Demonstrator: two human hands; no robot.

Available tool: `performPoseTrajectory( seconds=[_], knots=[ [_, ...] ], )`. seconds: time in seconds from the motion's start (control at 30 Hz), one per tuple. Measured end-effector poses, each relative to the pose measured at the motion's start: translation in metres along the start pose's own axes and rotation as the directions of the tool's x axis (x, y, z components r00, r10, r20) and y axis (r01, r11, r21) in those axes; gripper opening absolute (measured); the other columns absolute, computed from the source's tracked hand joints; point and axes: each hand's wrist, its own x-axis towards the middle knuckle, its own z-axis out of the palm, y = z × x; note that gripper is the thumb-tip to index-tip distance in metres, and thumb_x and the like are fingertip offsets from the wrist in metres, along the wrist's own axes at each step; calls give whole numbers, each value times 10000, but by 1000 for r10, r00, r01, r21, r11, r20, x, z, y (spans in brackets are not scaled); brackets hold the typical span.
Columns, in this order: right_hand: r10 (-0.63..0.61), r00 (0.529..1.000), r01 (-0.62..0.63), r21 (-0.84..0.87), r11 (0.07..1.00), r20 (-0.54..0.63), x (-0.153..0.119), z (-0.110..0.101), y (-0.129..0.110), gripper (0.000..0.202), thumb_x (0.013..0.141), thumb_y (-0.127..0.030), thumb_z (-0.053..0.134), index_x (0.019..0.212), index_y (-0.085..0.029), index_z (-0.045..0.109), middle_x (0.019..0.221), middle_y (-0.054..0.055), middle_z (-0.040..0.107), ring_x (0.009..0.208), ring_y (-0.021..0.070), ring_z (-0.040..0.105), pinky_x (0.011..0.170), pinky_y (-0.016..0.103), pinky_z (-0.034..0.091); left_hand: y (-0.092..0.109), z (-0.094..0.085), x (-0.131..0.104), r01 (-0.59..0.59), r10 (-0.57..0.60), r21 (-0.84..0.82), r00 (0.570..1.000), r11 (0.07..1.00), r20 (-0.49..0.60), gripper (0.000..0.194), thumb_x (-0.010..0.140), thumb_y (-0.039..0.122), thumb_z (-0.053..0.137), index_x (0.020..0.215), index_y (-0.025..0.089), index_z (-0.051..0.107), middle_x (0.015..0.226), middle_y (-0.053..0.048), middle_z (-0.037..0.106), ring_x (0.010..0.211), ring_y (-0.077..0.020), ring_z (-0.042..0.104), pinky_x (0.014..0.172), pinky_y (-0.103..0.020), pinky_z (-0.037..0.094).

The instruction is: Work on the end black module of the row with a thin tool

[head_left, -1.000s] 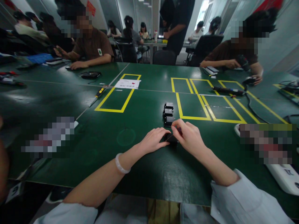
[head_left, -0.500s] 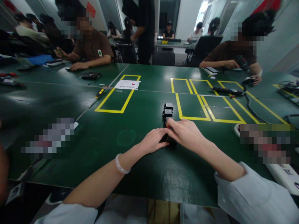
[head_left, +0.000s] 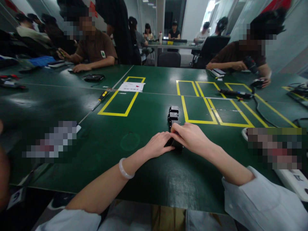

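Near the middle of the green table, a row of small black blocks runs away from me. My left hand is wrapped against the left side of the nearest black part, its thumb at the near edge. From the right, my right hand pinches at the top of the same part, its fingertips meeting those of my left hand. The fingers cover much of that part, so its shape is largely hidden.
A yellow-handled screwdriver and a white paper lie ahead left. Yellow tape rectangles mark the table ahead right, with a black tool across them. A white device is at right. People sit across the table.
Both hands stay almost in place, the right shifting very slightly at the black part. In the background, a standing person in black has moved left.
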Motion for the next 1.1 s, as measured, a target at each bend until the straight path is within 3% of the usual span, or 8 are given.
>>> performPoseTrajectory(
  seconds=[0.13, 0.3, 0.47, 0.7, 0.97, 1.1],
  knots=[
    [-9, 1000, 9, 27, 1000, -13, 0, -1, 0, 107, 927, -244, 423, 975, -194, 505, 692, 0, 603, 597, 136, 523, 589, 245, 295, 0, 0, 0, -1, 1, -3, 1000, 1000, 0, 331, 878, 418, 595, 1093, 174, 530, 1136, -89, 608, 1061, -258, 578, 910, -395, 461],
    [-16, 1000, 16, -3, 1000, 4, 1, -1, -1, 171, 951, -315, 404, 928, -193, 521, 673, 5, 605, 595, 139, 522, 623, 258, 302, -1, 0, -1, -8, 8, 4, 1000, 1000, 4, 341, 883, 420, 591, 1116, 178, 530, 1160, -89, 605, 1060, -257, 582, 912, -394, 460],
    [-34, 999, 34, 26, 999, -2, 1, -1, 1, 133, 927, -228, 396, 977, -188, 513, 713, 6, 609, 609, 131, 514, 608, 254, 282, -2, 1, 0, -12, 12, 4, 1000, 1000, -4, 349, 882, 431, 592, 1099, 165, 524, 1134, -86, 617, 1067, -253, 583, 922, -386, 457],
    [-43, 999, 43, 12, 999, -2, 1, 1, 2, 166, 952, -284, 383, 925, -187, 515, 698, 9, 610, 607, 137, 508, 648, 260, 311, -2, 2, 0, -26, 26, 16, 1000, 1000, -10, 357, 877, 418, 604, 1112, 163, 520, 1143, -89, 615, 1071, -254, 581, 910, -382, 459],
    [5, 984, -8, -16, 1000, -178, -2, 5, 10, 159, 936, -244, 370, 948, -183, 516, 688, 6, 612, 584, 138, 499, 634, 262, 306, 1, -1, 0, -20, 20, 3, 1000, 1000, -16, 395, 872, 452, 604, 1138, 173, 518, 1078, -67, 623, 1000, -244, 595, 844, -364, 461],
    [18, 981, -26, -42, 999, -192, 0, 9, 12, 169, 934, -238, 364, 950, -180, 521, 703, 12, 633, 567, 136, 497, 634, 266, 306, 1, -1, 0, -13, 13, -10, 1000, 1000, -15, 403, 871, 448, 607, 1154, 179, 508, 1072, -61, 622, 992, -240, 595, 833, -356, 454]
  ],
)
